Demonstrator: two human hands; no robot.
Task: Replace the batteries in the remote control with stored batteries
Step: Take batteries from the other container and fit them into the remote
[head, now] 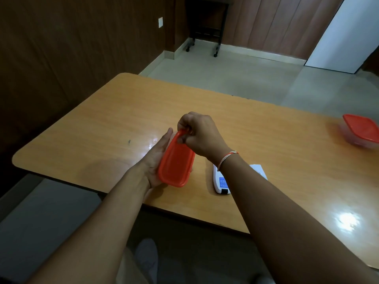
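Note:
A small container with a red lid (pixel 176 165) stands near the front edge of the wooden table (pixel 102 124). My left hand (pixel 155 158) cups its left side. My right hand (pixel 196 134) pinches the far end of the red lid, which is bent up a little there. A white remote control (pixel 220 184) lies face down just right of the container, partly hidden under my right forearm; a blue label shows on its back. What the container holds is hidden by the lid.
A second clear container with a red lid (pixel 362 130) sits at the table's far right edge. A white flat piece (pixel 258 171) lies beside the remote. A dark wall runs along the left, and a wheeled stand (pixel 205 27) is on the floor beyond.

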